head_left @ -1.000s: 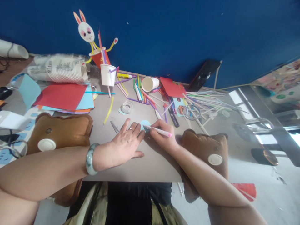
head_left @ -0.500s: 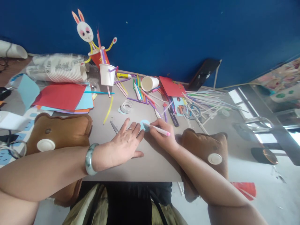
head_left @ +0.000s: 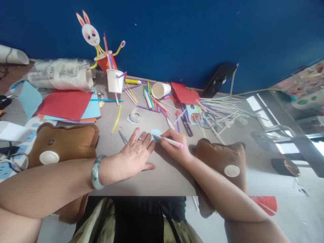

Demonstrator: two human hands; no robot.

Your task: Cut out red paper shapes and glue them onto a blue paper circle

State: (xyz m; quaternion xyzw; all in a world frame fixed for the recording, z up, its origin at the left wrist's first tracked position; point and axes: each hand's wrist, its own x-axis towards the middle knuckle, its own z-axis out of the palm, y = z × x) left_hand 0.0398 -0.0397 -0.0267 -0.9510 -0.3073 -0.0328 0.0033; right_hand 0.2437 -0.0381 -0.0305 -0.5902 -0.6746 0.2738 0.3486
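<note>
My right hand [head_left: 176, 146] grips a white marker with a pink end [head_left: 172, 142], its tip on a small light-blue paper circle [head_left: 156, 132]. Flat on the table, my left hand [head_left: 138, 153] has its fingers spread, with fingertips at the circle's left edge. A ring and a green bangle are on that hand and wrist. Partly under the left fingers lies a grey pointed blade [head_left: 123, 137]; the rest of it is hidden. Just beyond sits a clear tape roll [head_left: 136, 115], and a yellow straw [head_left: 116, 119] is to its left.
Coloured paper sheets [head_left: 65, 104] and bagged paper cups [head_left: 60, 74] lie at left. A rabbit figure [head_left: 91, 35] stands behind a white cup [head_left: 115, 81]. Several straws [head_left: 222, 108] and a tipped cup [head_left: 161, 90] are at the back. Brown cushions [head_left: 71, 141] flank my arms.
The marker tip has shifted slightly left across the blue circle, with my right hand moving a little that way. My left hand stays in place.
</note>
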